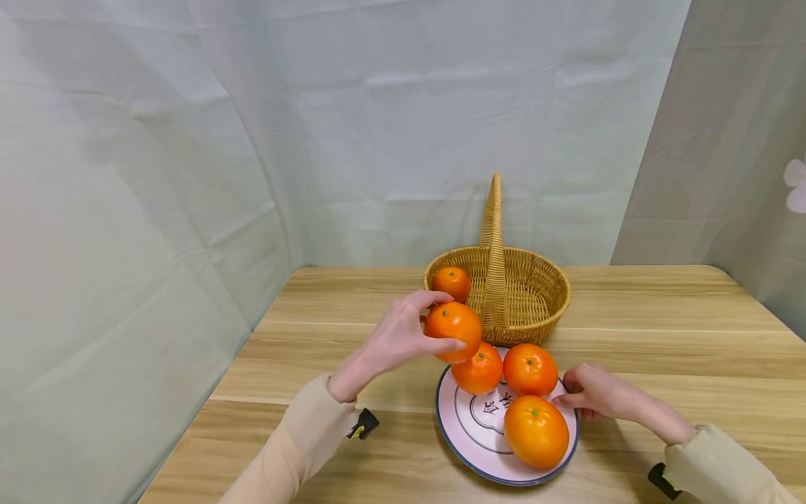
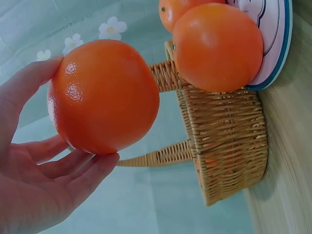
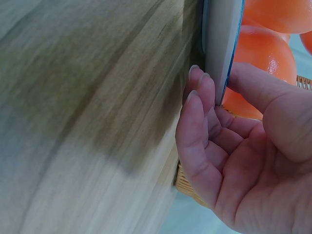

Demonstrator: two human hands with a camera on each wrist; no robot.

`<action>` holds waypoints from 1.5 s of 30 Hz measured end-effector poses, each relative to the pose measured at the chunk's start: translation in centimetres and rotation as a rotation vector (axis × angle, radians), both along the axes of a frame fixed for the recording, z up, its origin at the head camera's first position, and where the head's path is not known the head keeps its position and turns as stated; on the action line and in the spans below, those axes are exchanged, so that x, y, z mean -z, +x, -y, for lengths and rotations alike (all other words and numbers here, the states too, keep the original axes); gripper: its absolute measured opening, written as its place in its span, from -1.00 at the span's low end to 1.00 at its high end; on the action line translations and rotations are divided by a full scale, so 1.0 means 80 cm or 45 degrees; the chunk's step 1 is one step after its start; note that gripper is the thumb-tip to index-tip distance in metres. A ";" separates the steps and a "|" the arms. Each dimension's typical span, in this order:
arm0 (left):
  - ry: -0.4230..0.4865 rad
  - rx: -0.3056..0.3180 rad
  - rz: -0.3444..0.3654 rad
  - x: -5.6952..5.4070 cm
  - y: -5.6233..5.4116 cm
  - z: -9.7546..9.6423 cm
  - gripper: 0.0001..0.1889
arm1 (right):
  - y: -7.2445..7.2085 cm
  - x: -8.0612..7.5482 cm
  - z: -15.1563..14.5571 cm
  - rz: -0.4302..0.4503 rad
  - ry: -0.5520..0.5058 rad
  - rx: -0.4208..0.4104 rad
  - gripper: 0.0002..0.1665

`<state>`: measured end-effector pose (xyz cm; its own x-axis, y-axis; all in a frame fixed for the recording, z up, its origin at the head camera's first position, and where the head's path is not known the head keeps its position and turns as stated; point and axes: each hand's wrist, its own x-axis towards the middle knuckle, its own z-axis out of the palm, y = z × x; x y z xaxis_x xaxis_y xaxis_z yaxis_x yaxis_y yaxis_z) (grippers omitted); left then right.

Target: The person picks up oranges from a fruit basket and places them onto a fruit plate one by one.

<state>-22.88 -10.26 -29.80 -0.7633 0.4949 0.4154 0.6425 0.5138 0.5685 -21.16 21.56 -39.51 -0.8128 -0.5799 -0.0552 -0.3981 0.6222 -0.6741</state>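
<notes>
My left hand (image 1: 403, 334) grips an orange (image 1: 455, 330) between thumb and fingers, raised in front of the basket's near left side. The left wrist view shows this orange (image 2: 105, 97) held up off the table, the fingers beneath and the thumb on its other side. My right hand (image 1: 595, 393) pinches the right rim of a white plate (image 1: 462, 448) with a blue edge. In the right wrist view the thumb lies over the rim and the curled fingers are under it. On the plate sit three oranges: one back left (image 1: 478, 371), one back right (image 1: 530, 369), one in front (image 1: 536, 432).
Behind the plate stands a woven basket (image 1: 546, 280) with a tall handle (image 1: 495, 280); one orange (image 1: 452, 283) lies in its left side. The wooden table (image 1: 680, 336) reaches back to a pale cloth backdrop (image 1: 403, 140). More cloth hangs along the left.
</notes>
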 end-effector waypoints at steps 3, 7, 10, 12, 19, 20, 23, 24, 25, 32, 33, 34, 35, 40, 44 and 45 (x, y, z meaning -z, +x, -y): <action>-0.001 0.019 0.029 0.001 0.005 0.000 -0.40 | 0.000 0.000 0.000 0.010 -0.001 0.001 -0.75; -0.009 0.046 0.044 0.006 0.012 0.003 -0.41 | 0.000 0.000 0.000 0.009 0.000 0.000 -0.75; -0.013 0.071 0.034 0.012 0.016 0.005 -0.43 | 0.000 0.000 0.000 0.004 0.001 0.001 -0.75; -0.021 0.080 0.029 0.015 0.019 0.005 -0.43 | 0.000 0.000 0.000 0.003 0.001 0.001 -0.75; -0.061 0.078 0.052 0.023 0.028 0.004 -0.40 | -0.001 0.001 -0.001 0.002 0.007 0.001 -0.74; -0.063 0.080 0.054 0.023 0.029 0.004 -0.40 | -0.001 0.001 -0.002 0.002 0.007 0.002 -0.74; -0.064 0.095 0.045 0.025 0.031 0.003 -0.42 | -0.001 0.002 -0.002 0.002 0.009 0.005 -0.75; -0.067 0.100 0.038 0.025 0.032 0.003 -0.42 | -0.001 0.002 -0.002 0.001 0.010 0.007 -0.75; -0.068 0.109 0.025 0.025 0.033 0.003 -0.42 | -0.001 0.003 -0.002 -0.001 0.010 0.007 -0.75; -0.090 0.160 -0.014 0.031 0.033 0.000 -0.44 | -0.001 0.004 -0.002 -0.002 0.002 0.011 -0.74; -0.095 0.174 -0.016 0.032 0.032 0.000 -0.44 | -0.001 0.004 -0.002 -0.004 0.004 0.010 -0.75; -0.101 0.190 -0.011 0.032 0.032 0.000 -0.43 | -0.001 0.004 -0.002 -0.005 0.006 0.009 -0.75; -0.108 0.209 -0.008 0.033 0.032 0.000 -0.43 | -0.002 0.004 -0.002 -0.007 0.007 0.008 -0.75; -0.121 0.339 0.025 0.035 0.030 0.001 -0.41 | -0.003 0.004 -0.001 -0.010 0.014 0.006 -0.75; -0.130 0.436 0.015 0.040 0.027 0.001 -0.41 | -0.002 0.002 -0.001 -0.011 0.014 0.005 -0.75; -0.135 0.458 0.014 0.041 0.025 0.001 -0.41 | -0.002 0.002 -0.001 -0.010 0.014 0.005 -0.75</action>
